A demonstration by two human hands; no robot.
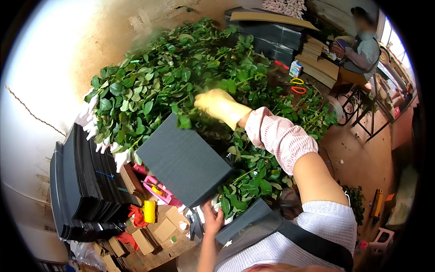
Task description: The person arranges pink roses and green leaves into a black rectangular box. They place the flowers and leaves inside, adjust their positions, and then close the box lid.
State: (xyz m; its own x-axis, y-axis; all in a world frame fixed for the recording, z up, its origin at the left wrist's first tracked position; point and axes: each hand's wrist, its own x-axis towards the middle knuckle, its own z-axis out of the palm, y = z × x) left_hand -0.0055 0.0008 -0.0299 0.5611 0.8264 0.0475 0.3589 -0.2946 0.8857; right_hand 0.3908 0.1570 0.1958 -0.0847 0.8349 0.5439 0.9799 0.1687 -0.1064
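Two hands work over a bench (158, 254) heaped with leafy stems. At far left, a thick stack of black sheets (84, 190) stands on edge. Just right of it lie a red cloth (136, 215), a yellow roll (150, 211) and a pink tool (158, 190) among small cardboard pieces (156, 231). Above these, white blooms (97, 131) poke out from the left edge of the big pile of green stems (181, 81), which covers most of the bench.

In the middle, the left hand (212, 216), bare, comes up from the lower edge and grips the bottom corner of a black ribbed sheet (183, 159), fingers closed on it. The sheet tilts up against the stems, touching the leaves.

To the right, the right hand (220, 106), in a yellow glove with a pink striped sleeve (278, 138), reaches into the leaves just above the sheet. Its fingers are buried in the foliage, so whether they grip a stem cannot be told.

Further right, scissors (295, 85) with yellow and red handles lie beyond the stems. At upper right sit black boxes (272, 38), flat cardboard (319, 65) and another person (362, 50), seated.
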